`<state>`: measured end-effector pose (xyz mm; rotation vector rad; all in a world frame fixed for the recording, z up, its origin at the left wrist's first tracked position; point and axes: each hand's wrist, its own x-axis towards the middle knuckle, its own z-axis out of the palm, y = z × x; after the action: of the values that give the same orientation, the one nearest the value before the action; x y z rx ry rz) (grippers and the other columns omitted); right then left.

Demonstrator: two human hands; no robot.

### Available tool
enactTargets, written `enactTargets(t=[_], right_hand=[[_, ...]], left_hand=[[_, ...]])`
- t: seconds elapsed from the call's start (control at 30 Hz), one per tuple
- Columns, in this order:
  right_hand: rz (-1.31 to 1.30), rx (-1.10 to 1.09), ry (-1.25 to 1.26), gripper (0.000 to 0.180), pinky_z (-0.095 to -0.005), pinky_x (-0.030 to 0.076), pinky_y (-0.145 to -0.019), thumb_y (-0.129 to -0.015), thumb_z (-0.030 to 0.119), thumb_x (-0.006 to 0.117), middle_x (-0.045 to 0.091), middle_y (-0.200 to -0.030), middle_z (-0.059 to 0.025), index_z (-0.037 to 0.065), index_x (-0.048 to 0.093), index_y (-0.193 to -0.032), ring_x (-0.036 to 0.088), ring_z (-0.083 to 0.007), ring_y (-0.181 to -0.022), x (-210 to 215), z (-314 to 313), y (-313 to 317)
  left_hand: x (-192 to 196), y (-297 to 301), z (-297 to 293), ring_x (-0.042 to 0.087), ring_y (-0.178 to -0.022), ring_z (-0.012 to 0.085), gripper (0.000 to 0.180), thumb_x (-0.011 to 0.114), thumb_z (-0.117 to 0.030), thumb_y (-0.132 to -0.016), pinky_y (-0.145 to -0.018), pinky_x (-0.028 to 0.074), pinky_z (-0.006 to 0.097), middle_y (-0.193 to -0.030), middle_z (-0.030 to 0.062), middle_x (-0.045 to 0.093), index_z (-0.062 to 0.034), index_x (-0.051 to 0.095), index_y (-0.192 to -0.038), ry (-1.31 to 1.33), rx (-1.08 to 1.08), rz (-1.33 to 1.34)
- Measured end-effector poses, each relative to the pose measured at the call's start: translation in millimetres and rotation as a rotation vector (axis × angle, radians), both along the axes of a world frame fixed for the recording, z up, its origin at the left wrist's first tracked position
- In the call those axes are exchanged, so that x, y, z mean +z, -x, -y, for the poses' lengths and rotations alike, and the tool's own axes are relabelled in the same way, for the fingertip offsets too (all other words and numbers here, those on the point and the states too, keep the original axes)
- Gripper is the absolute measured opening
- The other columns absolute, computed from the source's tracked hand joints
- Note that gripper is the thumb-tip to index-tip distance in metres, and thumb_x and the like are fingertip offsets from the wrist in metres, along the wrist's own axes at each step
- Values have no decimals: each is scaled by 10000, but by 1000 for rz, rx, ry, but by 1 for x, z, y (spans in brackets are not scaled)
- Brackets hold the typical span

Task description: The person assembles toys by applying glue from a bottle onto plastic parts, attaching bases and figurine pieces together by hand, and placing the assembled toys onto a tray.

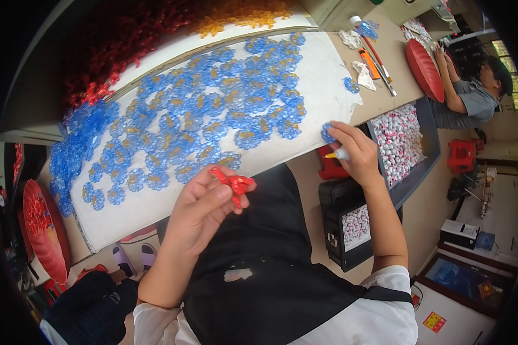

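Dozens of blue translucent flower pieces with yellow centres (213, 115) lie spread on a white cloth-covered board (155, 201), packed close, many touching or overlapping; a heap of loose blue ones (75, 149) sits at its left end, with a red oval tray (43, 230) holding red pieces lower left. Risk there: the heap is near the board edge, and any bump of the board could spill it off. Moving right, the left hand (204, 210) is curled, thumb and fingertips pinched on a small red plastic flower piece (233, 184), held in the air just off the board's near edge above the black apron (270, 259). Grip looks light; a slip would likely drop the piece into the lap or to the floor. Further right, the right hand (357, 152) is closed around a white glue tube with a yellow nozzle (336, 154), while its fingertips press a single blue flower (327, 132) at the board's right end. Likely faults: a loaded hand could smear glue on the cloth or neighbouring flowers, or drag the sleeve-side forearm across laid pieces. A grey tray of white-and-pink small parts (400, 141) sits just beside that wrist, so an elbow knock could scatter it. Another person (472, 98) works far right, well apart.
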<state>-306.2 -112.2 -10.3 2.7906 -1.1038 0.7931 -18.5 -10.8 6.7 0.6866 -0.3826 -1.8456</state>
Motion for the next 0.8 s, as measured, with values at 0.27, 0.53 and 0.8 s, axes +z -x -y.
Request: enactTargets(t=[0.27,0.53,0.8], right_hand=[[472,109,-358,246,-284,462,-590,-667,-43,590,588,-829,-150,2,592,-909,585,-228,-705,26,-51,-42],[622,452,-640,212,-279,489,-592,-666,-11,657,624,-825,-145,-17,597,-869,623,-241,-713,50,-51,-75],[555,517,-606,242,-268,492,-586,-616,-38,682,621,-826,-150,-18,601,-843,622,-233,-717,50,-50,-80]], left_hand=[[4,7,-4,542,-679,141,232,537,-121,-821,-621,433,228,-908,180,590,-22,511,-1028,-61,-106,16],[10,11,-10,543,-665,141,215,567,-101,-795,-613,435,232,-859,135,591,-19,522,-988,-14,-161,34],[12,10,-12,531,-691,113,160,549,-46,-808,-629,417,220,-848,58,566,-8,520,-960,-23,-187,-28]])
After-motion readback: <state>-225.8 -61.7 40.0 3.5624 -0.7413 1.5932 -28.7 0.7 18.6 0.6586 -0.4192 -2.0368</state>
